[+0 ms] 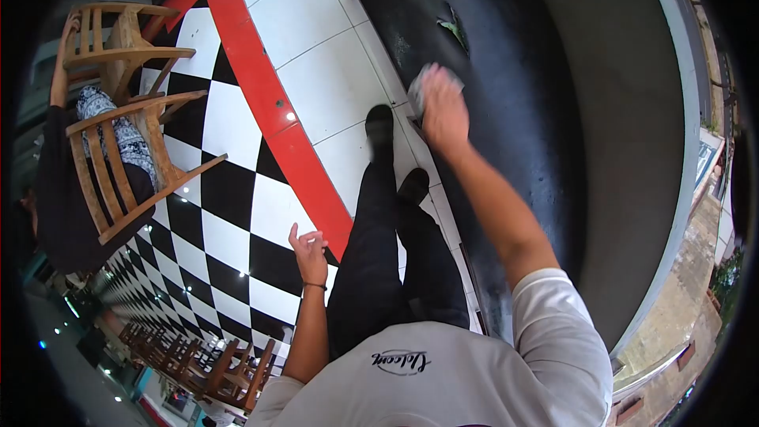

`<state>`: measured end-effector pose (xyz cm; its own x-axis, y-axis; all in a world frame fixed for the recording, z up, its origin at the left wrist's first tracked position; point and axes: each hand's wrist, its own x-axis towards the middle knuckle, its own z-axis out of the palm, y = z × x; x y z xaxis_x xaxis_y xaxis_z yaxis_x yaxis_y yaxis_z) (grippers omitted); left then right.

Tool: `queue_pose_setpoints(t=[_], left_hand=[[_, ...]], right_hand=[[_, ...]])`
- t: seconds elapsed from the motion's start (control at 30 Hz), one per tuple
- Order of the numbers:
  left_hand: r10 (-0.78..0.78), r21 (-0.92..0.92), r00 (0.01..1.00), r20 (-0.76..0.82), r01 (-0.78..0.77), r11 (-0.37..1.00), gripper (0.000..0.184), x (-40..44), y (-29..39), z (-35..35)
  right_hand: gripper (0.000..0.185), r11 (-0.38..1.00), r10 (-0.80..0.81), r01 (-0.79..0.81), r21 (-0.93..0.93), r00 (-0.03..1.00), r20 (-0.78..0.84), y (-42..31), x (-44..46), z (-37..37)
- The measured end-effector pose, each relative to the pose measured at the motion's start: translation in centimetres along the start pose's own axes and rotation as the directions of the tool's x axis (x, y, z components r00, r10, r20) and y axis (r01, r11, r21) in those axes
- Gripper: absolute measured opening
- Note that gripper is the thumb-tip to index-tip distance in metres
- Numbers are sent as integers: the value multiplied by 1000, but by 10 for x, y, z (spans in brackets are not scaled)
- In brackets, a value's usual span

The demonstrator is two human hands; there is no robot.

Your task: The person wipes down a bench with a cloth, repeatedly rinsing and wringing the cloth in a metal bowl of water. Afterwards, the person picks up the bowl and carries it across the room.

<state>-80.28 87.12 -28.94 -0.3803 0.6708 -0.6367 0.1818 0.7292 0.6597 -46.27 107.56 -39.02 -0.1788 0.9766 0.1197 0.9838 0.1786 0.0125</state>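
Note:
My right hand (pixel 445 115) reaches forward over a long dark counter-like surface (pixel 514 174). Its fingers press on a crumpled grey-white cloth (pixel 419 93), which is blurred and partly hidden under the hand. A little beyond the hand, a small green and white leaf-like scrap (pixel 453 28) lies on the dark surface. My left hand (pixel 310 251) hangs above the checkered floor with nothing in it, its fingers loosely bent and apart; a dark band circles the wrist.
White tiles (pixel 312 55) and a red strip (pixel 261 87) border the black and white floor (pixel 229 198). Wooden chairs (pixel 130 158) stand at the left, where another person's arm (pixel 60 71) rests on one. A pale ledge (pixel 680 95) edges the dark surface at right.

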Motion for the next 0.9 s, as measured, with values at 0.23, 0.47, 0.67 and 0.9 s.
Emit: queue_pose_setpoints(t=[0.23,0.47,0.67,0.9], left_hand=[[-172,69,985,17,171,983,68,-18,-36,-5],[-87,98,988,127,75,992,66,7,-15,-9],[-131,181,989,65,117,977,67,41,-3,-36],[-79,200,981,175,43,979,70,56,20,-41]], right_hand=[[54,963,159,-143,229,986,-53,21,10,-5],[55,982,119,-132,133,988,98,-17,-11,-4],[53,961,260,-227,159,938,-228,18,146,20],[58,955,275,-283,89,957,98,21,-37,-20]])
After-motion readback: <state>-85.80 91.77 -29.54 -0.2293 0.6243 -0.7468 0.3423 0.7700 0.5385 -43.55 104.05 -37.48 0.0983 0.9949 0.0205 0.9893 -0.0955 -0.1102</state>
